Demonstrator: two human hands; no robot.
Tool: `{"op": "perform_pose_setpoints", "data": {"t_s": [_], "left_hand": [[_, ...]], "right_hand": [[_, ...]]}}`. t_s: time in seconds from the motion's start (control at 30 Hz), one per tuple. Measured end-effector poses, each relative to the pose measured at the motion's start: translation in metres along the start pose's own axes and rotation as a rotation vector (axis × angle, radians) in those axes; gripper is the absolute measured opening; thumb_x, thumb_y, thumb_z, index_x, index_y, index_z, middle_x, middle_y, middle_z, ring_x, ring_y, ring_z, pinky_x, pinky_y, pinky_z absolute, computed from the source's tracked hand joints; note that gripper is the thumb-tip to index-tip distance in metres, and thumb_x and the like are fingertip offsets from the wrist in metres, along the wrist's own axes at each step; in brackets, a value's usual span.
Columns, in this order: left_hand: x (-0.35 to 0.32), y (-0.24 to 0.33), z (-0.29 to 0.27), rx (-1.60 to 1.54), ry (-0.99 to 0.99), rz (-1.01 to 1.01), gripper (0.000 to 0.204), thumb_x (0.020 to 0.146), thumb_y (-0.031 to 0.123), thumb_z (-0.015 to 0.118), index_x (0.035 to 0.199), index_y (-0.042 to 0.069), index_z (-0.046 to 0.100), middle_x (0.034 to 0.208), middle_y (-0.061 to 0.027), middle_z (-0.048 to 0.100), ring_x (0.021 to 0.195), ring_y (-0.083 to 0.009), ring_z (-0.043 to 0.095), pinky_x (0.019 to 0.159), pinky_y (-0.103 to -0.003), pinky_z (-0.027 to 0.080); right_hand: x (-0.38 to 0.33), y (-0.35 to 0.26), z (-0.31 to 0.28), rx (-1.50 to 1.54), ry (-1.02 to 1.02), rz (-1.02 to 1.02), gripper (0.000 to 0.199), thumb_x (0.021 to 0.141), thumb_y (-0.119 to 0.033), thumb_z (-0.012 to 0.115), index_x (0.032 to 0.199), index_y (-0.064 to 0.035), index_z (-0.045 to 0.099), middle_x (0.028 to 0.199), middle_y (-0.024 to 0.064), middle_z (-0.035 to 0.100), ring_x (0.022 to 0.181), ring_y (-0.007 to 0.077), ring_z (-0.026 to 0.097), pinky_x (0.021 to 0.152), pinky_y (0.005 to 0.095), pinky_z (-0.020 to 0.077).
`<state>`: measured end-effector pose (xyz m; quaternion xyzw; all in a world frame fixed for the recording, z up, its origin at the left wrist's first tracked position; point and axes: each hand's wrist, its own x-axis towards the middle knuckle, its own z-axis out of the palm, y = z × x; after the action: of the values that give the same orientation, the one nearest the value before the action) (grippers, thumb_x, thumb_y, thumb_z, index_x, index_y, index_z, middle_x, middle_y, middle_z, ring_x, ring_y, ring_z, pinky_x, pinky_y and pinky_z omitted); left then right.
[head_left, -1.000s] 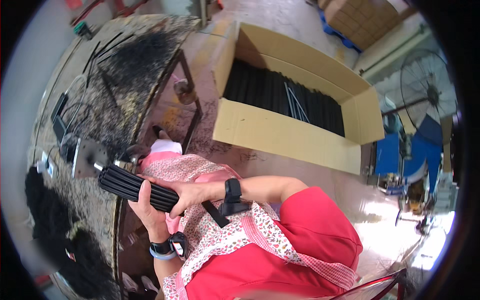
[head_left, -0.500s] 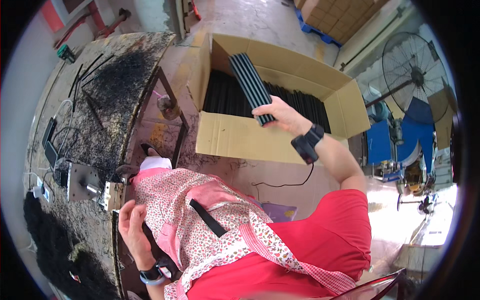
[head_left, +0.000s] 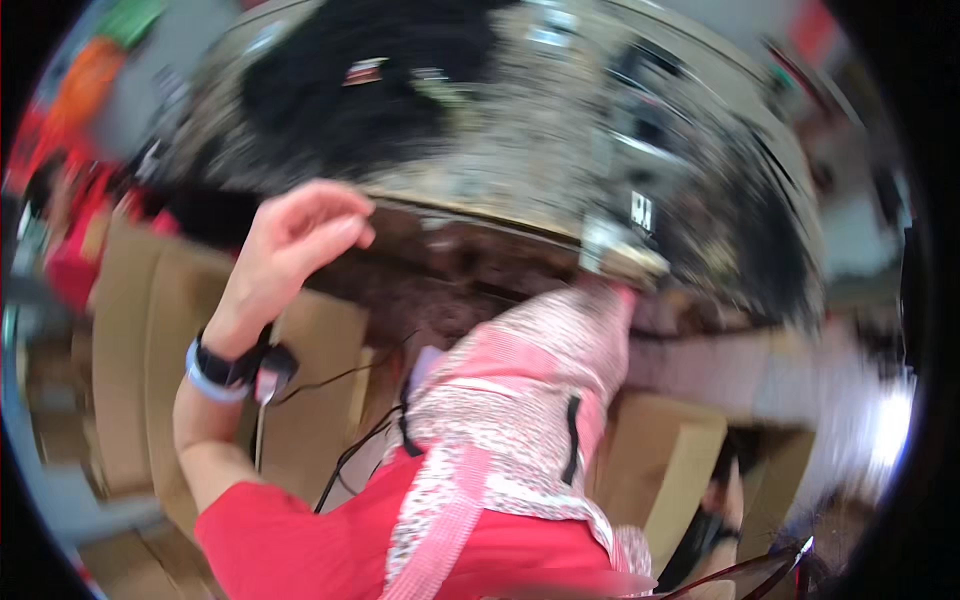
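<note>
The picture is heavily motion-blurred. My left hand (head_left: 295, 245) is raised in front of the near edge of a workbench (head_left: 500, 190); its fingers are loosely curled and hold nothing. It wears a blue and black wristband with a small sensor and a cable. My right hand (head_left: 722, 495) shows only as a blurred shape low on the right beside a cardboard box (head_left: 660, 460), with a dark band at the wrist; I cannot tell its grip. A heap of black strips (head_left: 370, 90) lies on the bench beyond my left hand.
A small metal device (head_left: 625, 240) sits on the bench edge at the right. Brown cardboard boxes (head_left: 190, 340) stand under and left of my left arm. My pink patterned apron (head_left: 520, 400) fills the lower middle. Red and orange things blur at the far left.
The view has swung round to face the bench. Earlier my right hand carried a bundle of black strips over to the open box; now my left hand is raised, empty, near the bench edge.
</note>
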<state>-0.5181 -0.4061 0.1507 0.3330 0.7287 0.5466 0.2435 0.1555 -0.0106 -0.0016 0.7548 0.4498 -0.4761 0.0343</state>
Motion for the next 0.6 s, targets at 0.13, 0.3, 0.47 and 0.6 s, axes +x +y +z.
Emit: {"op": "perform_pose_setpoints", "data": {"t_s": [0.13, 0.3, 0.47, 0.6], "left_hand": [[-0.104, -0.002, -0.247, 0.052, 0.443, 0.059, 0.021, 0.092, 0.018, 0.061, 0.106, 0.003, 0.064, 0.088, -0.0034, 0.067, 0.084, -0.0093, 0.063, 0.078, -0.022, 0.048], [-0.221, -0.140, -0.462, -0.057, 0.743, -0.268, 0.026, 0.091, 0.025, 0.062, 0.109, 0.007, 0.063, 0.091, -0.0054, 0.069, 0.081, -0.0128, 0.066, 0.075, -0.025, 0.052], [-0.288, -0.366, -0.582, -0.279, 0.631, -0.681, 0.035, 0.088, 0.031, 0.064, 0.113, 0.006, 0.060, 0.094, -0.0110, 0.069, 0.083, -0.0217, 0.068, 0.068, -0.033, 0.057], [-0.313, -0.531, -0.615, -0.358, 0.572, -1.046, 0.038, 0.086, 0.032, 0.066, 0.113, 0.006, 0.061, 0.102, -0.0163, 0.068, 0.082, -0.0289, 0.068, 0.064, -0.039, 0.057]], "right_hand": [[-0.087, 0.065, 0.061, -0.331, 0.516, -0.418, 0.049, 0.092, -0.044, 0.055, 0.119, -0.0034, 0.056, 0.087, 0.0133, 0.063, 0.068, 0.0206, 0.060, 0.069, 0.0355, 0.0476], [-0.306, -0.031, 0.239, -0.225, 0.383, -0.316, 0.050, 0.090, -0.042, 0.059, 0.112, 0.0030, 0.061, 0.110, 0.0200, 0.064, 0.094, 0.0247, 0.061, 0.086, 0.0403, 0.0499], [-0.283, 0.008, 0.263, -0.530, 0.419, -0.609, 0.050, 0.090, -0.042, 0.060, 0.112, 0.0033, 0.061, 0.110, 0.0200, 0.063, 0.094, 0.0256, 0.061, 0.086, 0.0401, 0.0499], [-0.270, 0.021, 0.293, -0.797, 0.411, -0.887, 0.050, 0.090, -0.041, 0.060, 0.113, 0.0037, 0.060, 0.109, 0.0201, 0.063, 0.094, 0.0264, 0.061, 0.086, 0.0400, 0.0500]]}}
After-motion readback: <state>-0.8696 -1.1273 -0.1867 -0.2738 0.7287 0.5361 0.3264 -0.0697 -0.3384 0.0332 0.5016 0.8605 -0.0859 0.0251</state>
